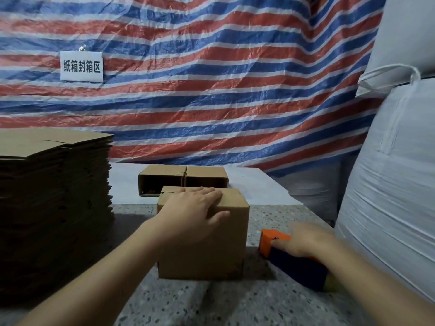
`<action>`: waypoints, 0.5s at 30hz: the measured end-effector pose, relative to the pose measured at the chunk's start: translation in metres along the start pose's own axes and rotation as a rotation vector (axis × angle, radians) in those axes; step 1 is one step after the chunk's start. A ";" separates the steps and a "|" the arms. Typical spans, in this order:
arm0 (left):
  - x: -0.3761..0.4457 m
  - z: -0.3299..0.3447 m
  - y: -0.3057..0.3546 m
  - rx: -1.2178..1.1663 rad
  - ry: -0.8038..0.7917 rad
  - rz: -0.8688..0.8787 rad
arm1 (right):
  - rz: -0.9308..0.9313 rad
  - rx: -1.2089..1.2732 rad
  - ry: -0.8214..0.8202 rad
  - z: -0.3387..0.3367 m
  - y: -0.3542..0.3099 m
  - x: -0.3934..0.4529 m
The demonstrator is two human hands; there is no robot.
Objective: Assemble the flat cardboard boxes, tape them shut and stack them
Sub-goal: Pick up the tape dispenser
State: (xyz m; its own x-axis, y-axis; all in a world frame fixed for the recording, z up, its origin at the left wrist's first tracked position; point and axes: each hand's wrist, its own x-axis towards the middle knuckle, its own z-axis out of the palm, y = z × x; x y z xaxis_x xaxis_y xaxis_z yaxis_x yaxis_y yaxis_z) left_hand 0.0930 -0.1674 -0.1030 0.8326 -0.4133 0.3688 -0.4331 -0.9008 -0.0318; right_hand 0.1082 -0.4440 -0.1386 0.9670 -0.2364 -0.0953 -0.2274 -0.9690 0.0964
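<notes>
The left hand [196,209] lies flat, fingers straight, on the folded-up brown cardboard box [204,243] standing on the speckled grey counter [235,302]. Just right of it, the right hand [303,241] grips an orange-and-blue tape dispenser [294,262].

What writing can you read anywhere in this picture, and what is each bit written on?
"纸箱封箱区": black characters on the white sign fixed to the striped tarp.
Folded box under the left hand: no print visible.
Stack of flat cardboard: no print visible.
Orange and blue tape dispenser under the right hand: no lettering readable.
White sacks: no text visible.
</notes>
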 end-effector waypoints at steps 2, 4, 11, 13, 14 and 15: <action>-0.001 0.001 0.000 0.001 0.002 -0.001 | 0.011 0.086 0.034 0.011 0.003 -0.003; -0.001 0.002 0.001 0.010 0.012 0.000 | 0.005 0.139 0.026 0.022 0.004 -0.009; 0.001 0.004 0.000 0.001 0.034 0.011 | -0.060 0.305 0.213 0.033 0.011 -0.012; 0.001 0.005 -0.001 -0.011 0.032 0.002 | -0.091 0.466 0.261 0.009 0.015 -0.010; 0.002 0.006 -0.001 -0.029 0.033 -0.005 | -0.103 0.597 0.299 -0.008 0.017 -0.011; 0.002 0.006 -0.001 -0.055 0.037 -0.011 | -0.112 0.785 0.326 -0.029 0.018 -0.014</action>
State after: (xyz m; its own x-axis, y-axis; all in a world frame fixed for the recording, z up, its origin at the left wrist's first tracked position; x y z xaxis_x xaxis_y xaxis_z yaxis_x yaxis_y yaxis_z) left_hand 0.0971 -0.1679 -0.1075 0.8246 -0.3968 0.4032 -0.4429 -0.8963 0.0237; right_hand 0.0939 -0.4560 -0.1069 0.9459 -0.2205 0.2382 -0.0259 -0.7828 -0.6218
